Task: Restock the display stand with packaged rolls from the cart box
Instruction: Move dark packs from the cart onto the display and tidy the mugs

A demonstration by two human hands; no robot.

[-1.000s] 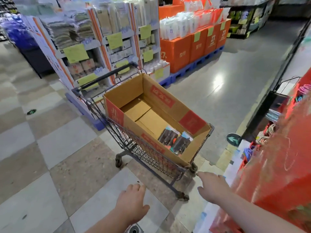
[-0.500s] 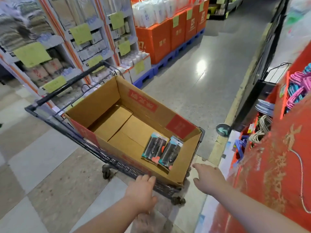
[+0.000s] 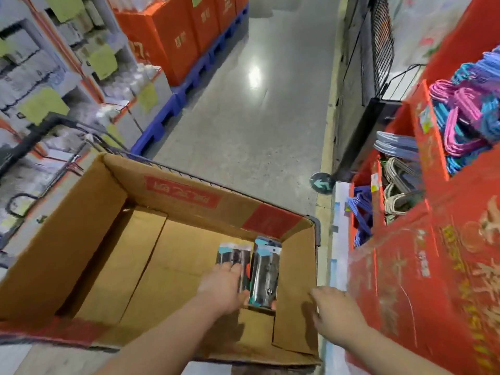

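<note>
An open cardboard box sits in a wire shopping cart. On the box floor near its right wall lie two packaged rolls, dark with teal tops. My left hand reaches into the box and lies on the left package, its fingers over the lower part. The right package lies beside it, untouched. Relaxed and holding nothing, my right hand hovers at the box's right wall. The red display stand rises at the right.
The stand's compartments hold pink and blue hangers, white hangers and purple hangers. Orange cartons on a blue pallet and shelving with yellow tags stand at the left. An open aisle floor runs ahead.
I have stepped up to the cart and the view now looks down into the box. My left hand has gone from outside the box onto the left package; my right hand moved to the box wall.
</note>
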